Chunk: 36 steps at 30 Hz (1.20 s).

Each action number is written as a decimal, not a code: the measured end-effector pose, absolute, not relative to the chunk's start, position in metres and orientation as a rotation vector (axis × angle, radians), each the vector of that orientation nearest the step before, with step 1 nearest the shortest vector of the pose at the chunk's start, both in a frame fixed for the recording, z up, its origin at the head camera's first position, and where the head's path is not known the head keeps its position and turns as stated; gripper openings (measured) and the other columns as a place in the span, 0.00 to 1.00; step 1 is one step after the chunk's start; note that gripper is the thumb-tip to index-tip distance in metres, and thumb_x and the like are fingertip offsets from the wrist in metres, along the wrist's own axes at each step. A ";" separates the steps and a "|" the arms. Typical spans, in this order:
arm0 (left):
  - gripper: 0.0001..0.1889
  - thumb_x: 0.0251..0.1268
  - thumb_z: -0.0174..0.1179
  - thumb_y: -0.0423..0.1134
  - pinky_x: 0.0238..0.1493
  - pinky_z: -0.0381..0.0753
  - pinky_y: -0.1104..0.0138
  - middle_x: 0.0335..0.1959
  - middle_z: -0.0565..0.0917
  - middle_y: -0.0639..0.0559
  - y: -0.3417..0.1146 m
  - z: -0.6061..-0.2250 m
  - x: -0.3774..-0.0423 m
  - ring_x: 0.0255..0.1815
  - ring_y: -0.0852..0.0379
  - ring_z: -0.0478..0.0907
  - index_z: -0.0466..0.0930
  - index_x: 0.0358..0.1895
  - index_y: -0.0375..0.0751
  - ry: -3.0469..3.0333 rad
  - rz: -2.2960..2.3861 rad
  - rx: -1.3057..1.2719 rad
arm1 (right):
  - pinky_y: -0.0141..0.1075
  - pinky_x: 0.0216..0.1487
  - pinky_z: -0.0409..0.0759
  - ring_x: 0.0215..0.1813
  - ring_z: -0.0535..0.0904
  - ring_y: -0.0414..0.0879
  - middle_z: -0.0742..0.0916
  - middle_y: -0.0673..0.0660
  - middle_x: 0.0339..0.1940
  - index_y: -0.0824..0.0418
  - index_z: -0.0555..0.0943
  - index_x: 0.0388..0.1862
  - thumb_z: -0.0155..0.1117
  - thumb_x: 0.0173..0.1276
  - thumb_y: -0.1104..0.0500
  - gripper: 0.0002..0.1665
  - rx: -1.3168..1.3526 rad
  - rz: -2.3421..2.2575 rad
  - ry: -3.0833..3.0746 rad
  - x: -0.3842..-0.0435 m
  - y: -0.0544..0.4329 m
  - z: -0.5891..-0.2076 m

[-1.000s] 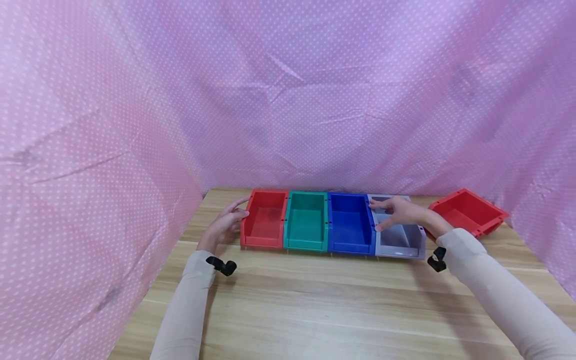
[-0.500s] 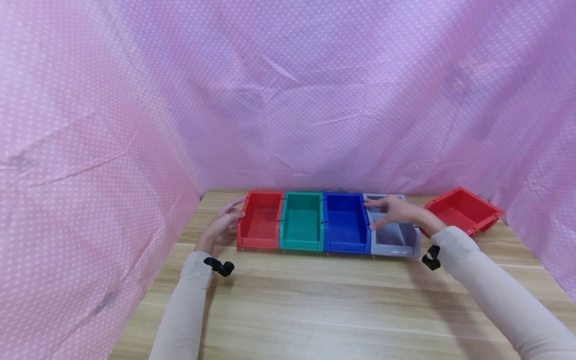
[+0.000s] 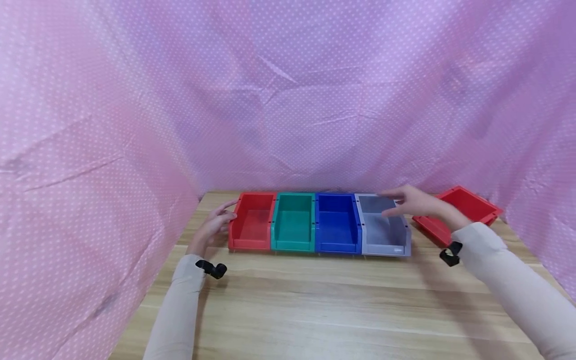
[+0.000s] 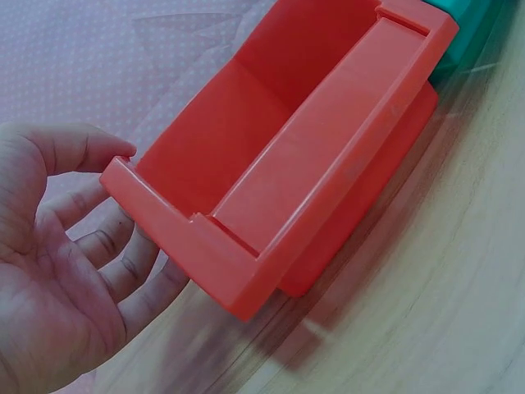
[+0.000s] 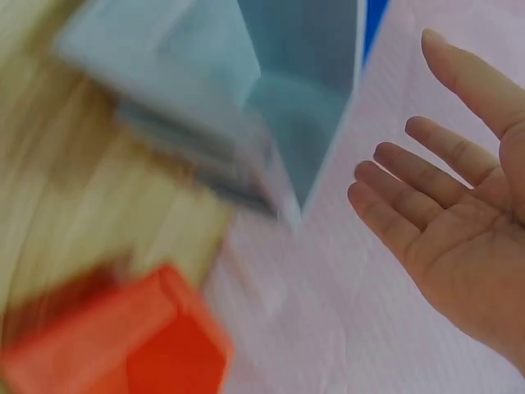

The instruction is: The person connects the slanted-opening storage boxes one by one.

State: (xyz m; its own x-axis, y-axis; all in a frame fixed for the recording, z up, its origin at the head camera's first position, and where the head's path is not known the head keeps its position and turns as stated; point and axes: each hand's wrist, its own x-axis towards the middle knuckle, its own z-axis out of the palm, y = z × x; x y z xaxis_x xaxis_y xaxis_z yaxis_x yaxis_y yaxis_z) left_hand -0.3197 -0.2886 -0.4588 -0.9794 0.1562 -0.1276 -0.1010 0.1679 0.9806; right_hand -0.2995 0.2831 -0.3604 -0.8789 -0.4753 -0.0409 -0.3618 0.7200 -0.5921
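Observation:
A red bin (image 3: 253,225), a green bin (image 3: 293,225), a blue bin (image 3: 337,227) and a grey bin (image 3: 382,235) stand side by side in a row on the wooden table. My left hand (image 3: 216,225) is at the left side of the red bin. In the left wrist view its thumb tip touches the bin's rim, and the extended fingers lie along the outer wall. Over the right part of the grey bin hovers my right hand (image 3: 411,202). The right wrist view shows its fingers (image 5: 426,180) spread, holding nothing, apart from the grey bin.
Right of the row, another red bin (image 3: 472,205) stands at an angle, partly behind the right forearm. A pink dotted curtain (image 3: 288,125) hangs close behind the bins and along both sides. Bare wooden tabletop (image 3: 315,305) stretches in front.
My right hand has let go at the border between the blue and grey bins and moved right. The row has shifted slightly left, with the left hand still at its end.

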 end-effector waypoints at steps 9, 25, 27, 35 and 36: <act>0.32 0.78 0.53 0.35 0.49 0.86 0.66 0.56 0.78 0.40 -0.300 -0.455 -0.315 0.49 0.54 0.84 0.55 0.82 0.46 2.253 1.878 0.120 | 0.20 0.45 0.76 0.51 0.84 0.33 0.79 0.75 0.66 0.72 0.70 0.72 0.71 0.69 0.50 0.41 -0.404 -0.796 2.940 -0.279 0.376 -0.341; 0.33 0.78 0.53 0.33 0.34 0.78 0.75 0.52 0.82 0.49 -0.299 -0.459 -0.319 0.39 0.64 0.82 0.55 0.81 0.45 2.189 1.947 0.123 | 0.17 0.26 0.71 0.27 0.66 0.13 0.84 0.83 0.43 0.85 0.69 0.64 0.67 0.71 0.57 0.37 0.053 -1.019 3.227 -0.247 0.460 -0.415; 0.33 0.77 0.53 0.33 0.32 0.77 0.75 0.49 0.83 0.52 -0.297 -0.460 -0.319 0.36 0.65 0.81 0.55 0.81 0.45 2.177 1.963 0.125 | 0.21 0.25 0.70 0.26 0.67 0.18 0.85 0.82 0.39 0.85 0.70 0.64 0.66 0.71 0.54 0.37 0.107 -0.971 3.270 -0.245 0.457 -0.421; 0.32 0.78 0.52 0.33 0.33 0.78 0.75 0.46 0.81 0.57 -0.290 -0.459 -0.318 0.33 0.65 0.80 0.55 0.82 0.47 2.165 1.974 0.080 | 0.36 0.31 0.68 0.43 0.74 0.71 0.78 0.88 0.45 0.91 0.62 0.65 0.58 0.74 0.42 0.50 0.311 -0.869 3.247 -0.238 0.448 -0.436; 0.33 0.78 0.52 0.33 0.32 0.77 0.75 0.46 0.81 0.56 -0.290 -0.459 -0.318 0.33 0.65 0.79 0.55 0.82 0.47 2.164 1.973 0.078 | 0.35 0.32 0.68 0.46 0.73 0.74 0.76 0.90 0.49 0.91 0.61 0.66 0.57 0.74 0.42 0.51 0.326 -0.879 3.230 -0.238 0.448 -0.436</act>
State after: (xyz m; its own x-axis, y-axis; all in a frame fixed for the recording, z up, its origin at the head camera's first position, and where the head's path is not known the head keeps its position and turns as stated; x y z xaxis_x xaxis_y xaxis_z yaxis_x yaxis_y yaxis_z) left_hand -0.3175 -0.2901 -0.4587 -0.9761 0.1810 -0.1201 -0.1029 0.1016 0.9895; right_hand -0.2377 0.4484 -0.4365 -0.9571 0.2412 0.1607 0.1264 0.8465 -0.5172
